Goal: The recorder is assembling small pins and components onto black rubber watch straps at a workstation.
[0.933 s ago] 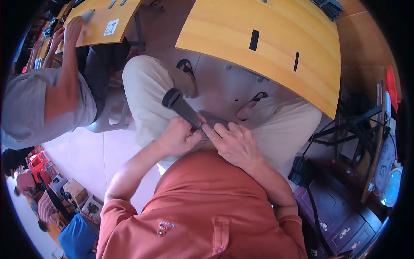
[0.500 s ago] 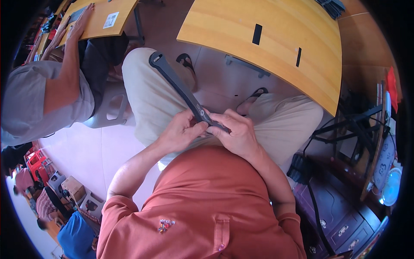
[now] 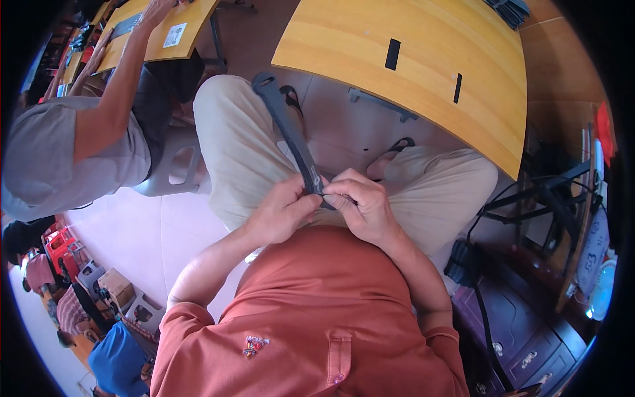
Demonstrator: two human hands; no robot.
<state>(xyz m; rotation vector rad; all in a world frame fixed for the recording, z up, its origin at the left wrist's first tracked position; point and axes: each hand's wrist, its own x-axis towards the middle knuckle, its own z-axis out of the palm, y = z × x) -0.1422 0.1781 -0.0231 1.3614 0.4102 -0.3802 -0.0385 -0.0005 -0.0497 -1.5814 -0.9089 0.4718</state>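
Note:
A long, narrow, dark grey strip [image 3: 286,122] with a slot in its rounded far end lies across my lap, pale print near its near end. It looks thin and bendable; its exact kind I cannot make out. My left hand [image 3: 283,208] is closed on its near end, thumb on top. At the same end, my right hand [image 3: 360,202] pinches the strip's edge between thumb and bent fingers. The fingers partly hide the near tip. Both hands are close together in front of my belly, above my trouser legs.
A yellow wooden table [image 3: 423,86] stands ahead, with two black strips on its top and a dark stack [image 3: 508,12] at its far corner. A co-worker in a grey shirt [image 3: 99,145] sits at another table [image 3: 192,16] on the left. Purple drawers [image 3: 509,324] stand at lower right.
The strip's far end has swung right and the strip is more upright, bending slightly. My right hand's fingers have curled tighter at its near end. The co-worker's arm has reached farther forward.

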